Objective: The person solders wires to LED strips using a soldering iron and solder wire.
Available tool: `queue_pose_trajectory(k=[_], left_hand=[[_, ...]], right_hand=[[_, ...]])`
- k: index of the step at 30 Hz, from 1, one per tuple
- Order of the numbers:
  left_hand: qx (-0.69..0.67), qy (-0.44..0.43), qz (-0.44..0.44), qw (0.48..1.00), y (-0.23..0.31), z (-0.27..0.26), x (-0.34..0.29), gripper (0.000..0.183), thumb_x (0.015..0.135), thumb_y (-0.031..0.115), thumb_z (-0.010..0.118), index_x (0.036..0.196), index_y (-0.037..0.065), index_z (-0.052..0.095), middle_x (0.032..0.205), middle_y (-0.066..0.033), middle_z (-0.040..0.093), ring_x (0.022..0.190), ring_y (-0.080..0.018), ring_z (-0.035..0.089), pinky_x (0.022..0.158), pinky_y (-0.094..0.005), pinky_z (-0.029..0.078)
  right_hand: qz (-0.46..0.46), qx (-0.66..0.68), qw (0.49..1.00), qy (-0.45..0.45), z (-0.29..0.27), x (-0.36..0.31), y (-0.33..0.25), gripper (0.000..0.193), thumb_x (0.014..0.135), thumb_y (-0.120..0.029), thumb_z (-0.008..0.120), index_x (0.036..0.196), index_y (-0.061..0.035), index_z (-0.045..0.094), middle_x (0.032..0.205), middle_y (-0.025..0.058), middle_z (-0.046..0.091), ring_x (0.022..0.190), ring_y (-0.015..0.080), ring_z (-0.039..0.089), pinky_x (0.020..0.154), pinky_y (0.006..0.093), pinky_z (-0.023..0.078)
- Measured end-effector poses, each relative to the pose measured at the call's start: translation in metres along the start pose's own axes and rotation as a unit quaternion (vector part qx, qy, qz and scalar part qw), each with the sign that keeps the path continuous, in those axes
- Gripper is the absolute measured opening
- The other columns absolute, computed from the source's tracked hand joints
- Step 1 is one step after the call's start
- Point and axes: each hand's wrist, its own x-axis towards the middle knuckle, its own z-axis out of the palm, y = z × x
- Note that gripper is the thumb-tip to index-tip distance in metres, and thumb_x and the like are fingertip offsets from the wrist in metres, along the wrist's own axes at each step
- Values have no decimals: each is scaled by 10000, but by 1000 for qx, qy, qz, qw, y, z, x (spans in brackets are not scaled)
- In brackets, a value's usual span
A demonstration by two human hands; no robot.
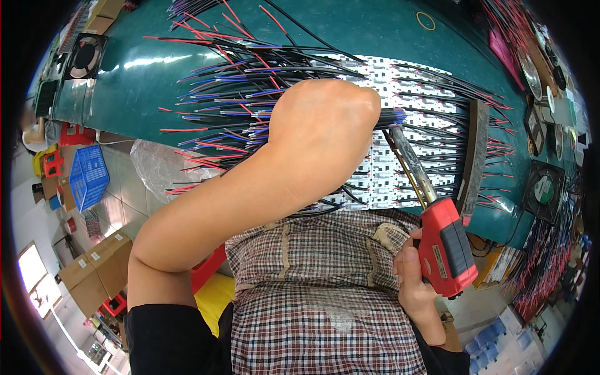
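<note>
My left hand [328,119] is closed over black cables above the boards, with its fingers mostly hidden from view. Blue and black cable ends [394,117] stick out past its right side. In my right hand [414,281] is a red and black soldering gun [442,247], its metal tip pointing up to those cable ends; whether it touches them I cannot tell. Underneath lies a panel of small white circuit boards [382,164]. Black cables with red and blue wire ends [225,112] fan out to the left, and more run off its right side.
A dark bar [473,162] lies across the right-hand cables on the green table [144,81]. Small fans stand at the far left [85,56] and right [544,190]. A clear plastic bag [159,169] hangs at the table's near edge, close to a blue basket [89,177].
</note>
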Motion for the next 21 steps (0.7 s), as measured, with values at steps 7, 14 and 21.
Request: queue_pose_trajectory(k=[7,14,21], left_hand=[[-7,-44,-31,999,-4,-6,2,169,761,156,771,813,22,682,743,-163,667,734,-358,673,682,-453,533],[-22,-77,-46,996,-6,-10,6,170,781,171,755,853,21,718,759,-168,682,748,-366,674,707,-461,531],[-18,-67,-41,997,-3,-7,2,156,769,157,761,817,21,698,755,-159,674,746,-363,672,692,-453,531]], right_hand=[[-77,-39,996,-19,-1,5,8,182,1013,-147,567,1096,9,523,702,20,505,505,59,432,474,231,371],[-83,-30,996,17,6,5,8,187,1019,-165,571,1081,4,520,702,13,506,505,55,424,474,230,368],[-61,-15,997,-36,3,9,3,158,1021,-159,565,1042,-9,522,694,15,508,510,52,421,479,228,364]])
